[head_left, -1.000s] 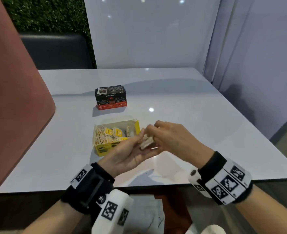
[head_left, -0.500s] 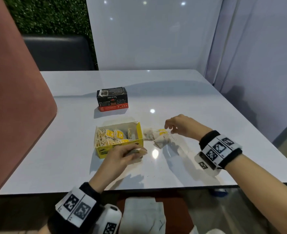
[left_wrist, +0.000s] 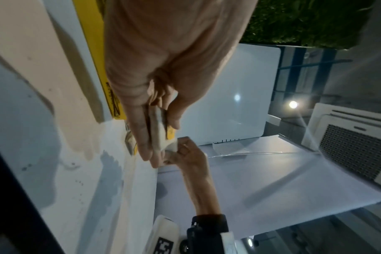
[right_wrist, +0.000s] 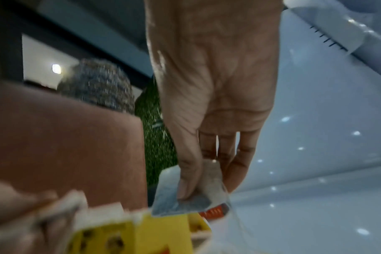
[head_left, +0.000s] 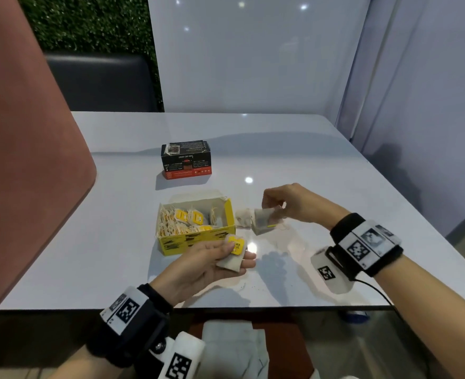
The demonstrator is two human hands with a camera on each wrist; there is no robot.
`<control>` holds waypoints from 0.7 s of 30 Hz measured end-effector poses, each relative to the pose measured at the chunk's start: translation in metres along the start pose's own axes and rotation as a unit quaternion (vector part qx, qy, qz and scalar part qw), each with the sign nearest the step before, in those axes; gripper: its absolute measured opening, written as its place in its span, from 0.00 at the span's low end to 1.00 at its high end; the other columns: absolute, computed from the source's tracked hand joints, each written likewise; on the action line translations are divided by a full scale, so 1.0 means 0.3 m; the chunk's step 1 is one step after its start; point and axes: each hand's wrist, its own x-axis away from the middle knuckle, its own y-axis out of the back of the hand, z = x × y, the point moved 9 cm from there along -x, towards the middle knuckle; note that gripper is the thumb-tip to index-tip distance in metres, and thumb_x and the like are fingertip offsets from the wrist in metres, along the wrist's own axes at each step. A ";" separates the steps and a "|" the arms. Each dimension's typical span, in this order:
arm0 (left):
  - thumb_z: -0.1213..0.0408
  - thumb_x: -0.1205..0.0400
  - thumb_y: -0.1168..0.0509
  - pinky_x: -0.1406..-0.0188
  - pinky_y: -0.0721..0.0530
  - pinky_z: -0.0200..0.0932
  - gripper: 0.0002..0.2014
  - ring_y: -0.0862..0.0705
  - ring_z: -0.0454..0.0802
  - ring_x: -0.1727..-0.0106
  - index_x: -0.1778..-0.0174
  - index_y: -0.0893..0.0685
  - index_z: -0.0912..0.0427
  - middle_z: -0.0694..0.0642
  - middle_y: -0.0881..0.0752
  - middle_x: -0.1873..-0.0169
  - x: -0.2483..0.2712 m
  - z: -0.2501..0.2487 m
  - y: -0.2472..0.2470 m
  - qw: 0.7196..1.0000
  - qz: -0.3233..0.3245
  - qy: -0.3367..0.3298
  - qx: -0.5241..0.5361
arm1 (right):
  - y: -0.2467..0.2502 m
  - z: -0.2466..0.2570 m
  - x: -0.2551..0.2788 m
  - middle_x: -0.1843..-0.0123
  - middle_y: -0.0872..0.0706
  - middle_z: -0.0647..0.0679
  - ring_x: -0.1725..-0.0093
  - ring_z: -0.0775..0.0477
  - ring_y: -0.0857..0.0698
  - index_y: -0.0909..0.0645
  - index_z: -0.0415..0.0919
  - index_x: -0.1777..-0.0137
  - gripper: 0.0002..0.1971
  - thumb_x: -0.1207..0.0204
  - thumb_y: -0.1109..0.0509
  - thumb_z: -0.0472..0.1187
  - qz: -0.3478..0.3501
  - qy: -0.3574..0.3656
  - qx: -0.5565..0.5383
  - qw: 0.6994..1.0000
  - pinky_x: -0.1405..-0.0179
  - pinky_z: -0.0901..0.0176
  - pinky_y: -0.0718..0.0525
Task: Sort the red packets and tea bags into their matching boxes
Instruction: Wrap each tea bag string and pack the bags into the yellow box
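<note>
An open yellow box (head_left: 198,240) full of yellow-tagged tea bags stands mid-table. Behind it is a closed black and red box (head_left: 186,162). My left hand (head_left: 227,254), palm up in front of the yellow box, holds a small stack of tea bags (head_left: 232,258) between thumb and fingers; the left wrist view shows the same stack (left_wrist: 158,135) in the same hand (left_wrist: 159,132). Right of the box, my right hand (head_left: 273,207) pinches a tea bag (head_left: 264,221) just above the table, seen close in the right wrist view (right_wrist: 205,185). Another tea bag (head_left: 243,218) lies beside the box.
The white table (head_left: 294,149) has a near edge just below my wrists. A red-brown seat back (head_left: 29,160) rises at the left and a dark chair (head_left: 97,80) sits behind it. A white partition (head_left: 253,50) closes off the far side.
My hands have parted. The left hand rose from the front of the yellow box with its tea bags, and the right hand took hold of a tea bag lying right of the box and lifted it.
</note>
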 end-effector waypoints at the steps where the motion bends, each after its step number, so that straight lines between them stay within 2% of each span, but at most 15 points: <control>1: 0.65 0.15 0.45 0.49 0.13 0.46 0.16 0.11 0.58 0.48 0.45 0.18 0.73 0.69 0.12 0.47 -0.002 0.011 -0.012 1.000 0.007 0.020 0.023 | 0.030 0.036 0.023 0.58 0.15 0.50 0.60 0.56 0.19 0.18 0.46 0.56 0.09 0.30 0.27 0.31 -0.015 0.017 -0.027 0.999 0.57 0.62 0.21; 2: 0.63 0.14 0.47 0.50 0.12 0.46 0.18 0.11 0.59 0.49 0.45 0.18 0.74 0.70 0.13 0.47 -0.003 0.022 -0.028 0.998 0.015 0.040 0.054 | 0.052 0.077 0.046 0.59 0.14 0.51 0.62 0.60 0.19 0.16 0.45 0.55 0.08 0.30 0.27 0.32 -0.028 0.040 -0.054 0.997 0.58 0.68 0.21; 4: 0.58 0.14 0.49 0.52 0.11 0.50 0.24 0.11 0.62 0.51 0.47 0.16 0.77 0.74 0.14 0.47 -0.002 0.041 -0.067 0.986 0.039 0.087 0.134 | 0.073 0.169 0.087 0.62 0.13 0.53 0.61 0.60 0.17 0.14 0.42 0.57 0.06 0.29 0.26 0.30 -0.049 0.093 -0.120 0.987 0.57 0.73 0.20; 6: 0.53 0.14 0.52 0.53 0.12 0.53 0.31 0.11 0.65 0.52 0.51 0.14 0.78 0.75 0.14 0.49 0.003 0.041 -0.103 0.975 0.066 0.113 0.182 | 0.067 0.227 0.121 0.59 0.10 0.48 0.58 0.56 0.14 0.13 0.37 0.57 0.05 0.29 0.27 0.28 -0.074 0.143 -0.180 0.971 0.52 0.70 0.18; 9: 0.49 0.14 0.54 0.52 0.12 0.53 0.34 0.11 0.65 0.52 0.50 0.14 0.78 0.75 0.14 0.50 0.009 0.024 -0.127 0.967 0.094 0.114 0.206 | 0.015 0.237 0.151 0.55 0.09 0.43 0.53 0.50 0.11 0.13 0.35 0.57 0.04 0.29 0.27 0.28 -0.087 0.190 -0.214 0.954 0.48 0.64 0.16; 11: 0.50 0.15 0.52 0.53 0.12 0.53 0.33 0.11 0.65 0.51 0.47 0.16 0.79 0.76 0.15 0.49 0.012 0.015 -0.124 0.964 0.102 0.112 0.218 | -0.027 0.223 0.157 0.53 0.09 0.44 0.51 0.52 0.11 0.12 0.32 0.55 0.05 0.28 0.28 0.27 -0.073 0.201 -0.224 0.951 0.46 0.65 0.16; 13: 0.52 0.17 0.49 0.51 0.12 0.53 0.28 0.11 0.65 0.50 0.44 0.17 0.76 0.75 0.15 0.48 0.013 0.001 -0.116 0.968 0.101 0.096 0.207 | -0.044 0.209 0.162 0.51 0.09 0.44 0.48 0.54 0.11 0.12 0.31 0.54 0.05 0.28 0.28 0.27 -0.071 0.204 -0.240 0.946 0.43 0.67 0.17; 16: 0.58 0.20 0.46 0.47 0.14 0.53 0.21 0.11 0.65 0.50 0.41 0.19 0.69 0.71 0.13 0.49 0.012 -0.022 -0.113 0.976 0.099 0.059 0.183 | -0.047 0.207 0.167 0.51 0.09 0.44 0.47 0.55 0.11 0.12 0.33 0.55 0.05 0.29 0.28 0.27 -0.082 0.204 -0.242 0.945 0.42 0.69 0.19; 19: 0.61 0.21 0.44 0.42 0.15 0.52 0.18 0.12 0.63 0.48 0.41 0.18 0.66 0.68 0.13 0.47 0.007 -0.031 -0.111 0.982 0.100 0.039 0.154 | -0.052 0.213 0.170 0.53 0.09 0.44 0.49 0.56 0.12 0.11 0.35 0.55 0.08 0.30 0.28 0.26 -0.093 0.215 -0.217 0.948 0.44 0.73 0.20; 21: 0.65 0.20 0.44 0.39 0.17 0.51 0.17 0.12 0.61 0.48 0.39 0.19 0.67 0.67 0.13 0.48 0.008 -0.033 -0.111 0.986 0.103 0.035 0.127 | -0.061 0.225 0.177 0.50 0.09 0.44 0.47 0.55 0.13 0.11 0.35 0.53 0.09 0.29 0.29 0.26 -0.087 0.231 -0.187 0.951 0.41 0.71 0.20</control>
